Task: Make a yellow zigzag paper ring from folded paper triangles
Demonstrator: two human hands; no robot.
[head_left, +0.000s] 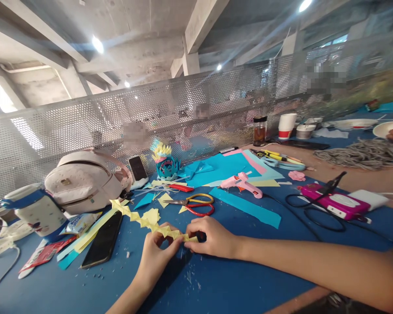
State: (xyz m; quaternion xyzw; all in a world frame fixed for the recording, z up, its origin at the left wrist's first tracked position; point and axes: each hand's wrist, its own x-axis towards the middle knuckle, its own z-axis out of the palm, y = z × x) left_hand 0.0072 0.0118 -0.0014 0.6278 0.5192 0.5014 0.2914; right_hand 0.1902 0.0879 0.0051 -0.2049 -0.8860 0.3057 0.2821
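Pinching yellow paper chain (149,217), L hand (157,255) + R hand (212,238); packet (80,222) print blurred.

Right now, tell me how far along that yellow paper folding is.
Done: a folded yellow chain of pointed segments stretches from the hands back toward the bag. In hand: the left hand and right hand pinch its near end, over the blue table. Left: flat yellow strips beside the phone lie unfolded; whether they belong to it, I cannot tell.
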